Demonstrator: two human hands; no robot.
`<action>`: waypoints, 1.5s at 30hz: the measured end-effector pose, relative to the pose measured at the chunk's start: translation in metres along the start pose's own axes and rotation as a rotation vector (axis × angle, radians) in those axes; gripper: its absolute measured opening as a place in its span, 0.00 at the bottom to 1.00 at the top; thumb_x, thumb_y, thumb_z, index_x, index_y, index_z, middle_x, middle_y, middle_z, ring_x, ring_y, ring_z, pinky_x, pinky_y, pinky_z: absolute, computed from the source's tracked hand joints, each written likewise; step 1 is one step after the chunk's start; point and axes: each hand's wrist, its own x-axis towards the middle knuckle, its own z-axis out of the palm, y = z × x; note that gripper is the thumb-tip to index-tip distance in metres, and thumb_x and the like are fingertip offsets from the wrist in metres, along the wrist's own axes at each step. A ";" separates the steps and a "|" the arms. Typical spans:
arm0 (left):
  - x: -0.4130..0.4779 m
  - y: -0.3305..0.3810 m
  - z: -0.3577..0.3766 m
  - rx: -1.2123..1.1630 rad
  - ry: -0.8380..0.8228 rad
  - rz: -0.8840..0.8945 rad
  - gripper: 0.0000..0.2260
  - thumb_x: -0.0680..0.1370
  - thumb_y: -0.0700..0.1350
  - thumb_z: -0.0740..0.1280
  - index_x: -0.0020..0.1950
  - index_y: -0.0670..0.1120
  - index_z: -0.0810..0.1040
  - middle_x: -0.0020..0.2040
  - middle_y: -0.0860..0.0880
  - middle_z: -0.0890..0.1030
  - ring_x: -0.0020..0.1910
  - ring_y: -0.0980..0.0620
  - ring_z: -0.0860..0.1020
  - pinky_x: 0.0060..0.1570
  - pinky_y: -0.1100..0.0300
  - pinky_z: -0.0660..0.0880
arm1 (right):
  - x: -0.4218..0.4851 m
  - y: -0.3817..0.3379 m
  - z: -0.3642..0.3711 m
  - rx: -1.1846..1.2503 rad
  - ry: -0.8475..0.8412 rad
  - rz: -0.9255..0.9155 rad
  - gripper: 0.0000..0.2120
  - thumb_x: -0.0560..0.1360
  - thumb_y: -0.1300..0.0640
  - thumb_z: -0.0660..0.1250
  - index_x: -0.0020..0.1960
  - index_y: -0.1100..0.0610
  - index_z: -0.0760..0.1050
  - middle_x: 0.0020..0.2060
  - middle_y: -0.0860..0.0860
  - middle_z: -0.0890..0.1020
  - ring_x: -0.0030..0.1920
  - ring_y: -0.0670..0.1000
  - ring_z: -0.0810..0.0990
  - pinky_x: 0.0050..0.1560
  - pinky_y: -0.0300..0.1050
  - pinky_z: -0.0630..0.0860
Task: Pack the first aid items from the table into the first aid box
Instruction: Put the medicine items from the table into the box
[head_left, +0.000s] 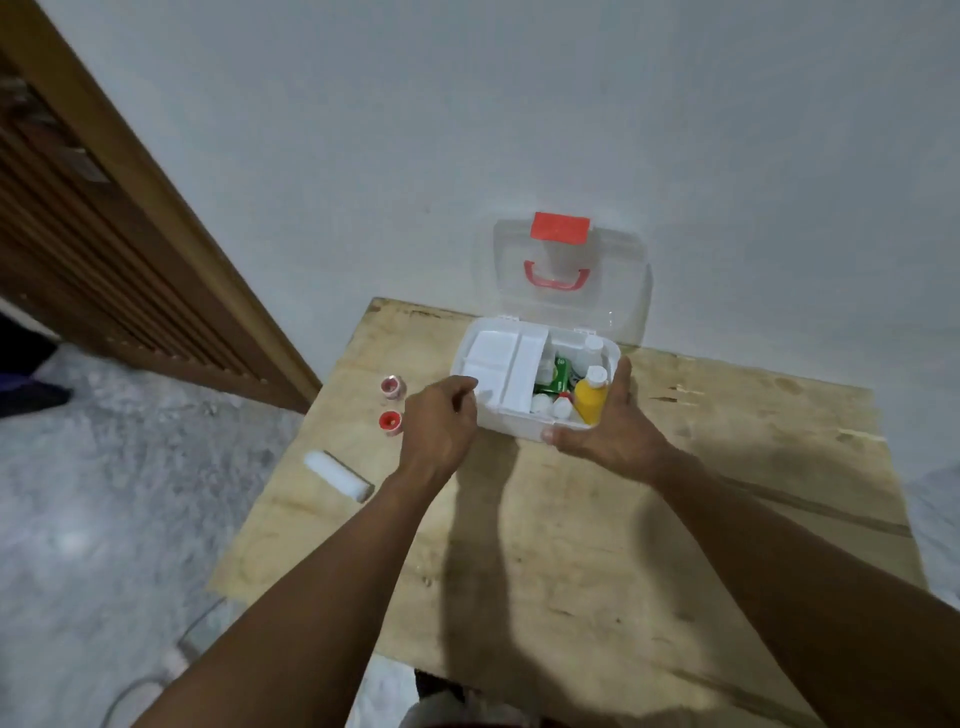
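Observation:
The white first aid box (511, 423) sits open at the back of the wooden table (571, 519), its clear lid (561, 280) with red latch and handle leaning on the wall. A white inner tray (498, 358) lies tilted over its left half. A yellow bottle (591, 397), a green pack (558, 376) and small white bottles stand in the right half. My left hand (441, 421) is at the box's front left corner, fingers curled on the tray edge. My right hand (608, 431) holds the box's front right corner, fingers up its side.
Two small red-centred tape rolls (392, 387) (390, 422) and a white bandage roll (338, 475) lie on the table left of the box. A wooden slatted door (119, 234) stands at the left. A grey floor surrounds the table.

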 end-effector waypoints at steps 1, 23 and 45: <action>-0.006 -0.009 -0.005 0.011 0.045 -0.019 0.12 0.78 0.38 0.63 0.59 0.42 0.83 0.52 0.46 0.85 0.51 0.50 0.81 0.51 0.70 0.69 | 0.000 -0.001 0.000 0.004 0.009 -0.009 0.71 0.50 0.25 0.75 0.76 0.43 0.31 0.79 0.51 0.49 0.77 0.57 0.57 0.73 0.61 0.63; -0.028 -0.139 -0.050 0.230 0.038 -0.616 0.20 0.76 0.43 0.66 0.66 0.44 0.65 0.60 0.35 0.69 0.55 0.31 0.74 0.54 0.48 0.72 | 0.012 0.010 0.023 0.046 0.020 -0.048 0.71 0.45 0.26 0.77 0.75 0.40 0.38 0.76 0.52 0.59 0.73 0.57 0.66 0.68 0.63 0.71; 0.052 -0.003 -0.014 -0.088 -0.114 0.038 0.29 0.70 0.43 0.71 0.69 0.51 0.68 0.49 0.48 0.80 0.45 0.49 0.81 0.43 0.54 0.78 | 0.006 0.012 0.028 0.141 0.035 -0.087 0.73 0.49 0.30 0.79 0.77 0.46 0.36 0.74 0.53 0.61 0.73 0.56 0.66 0.68 0.62 0.71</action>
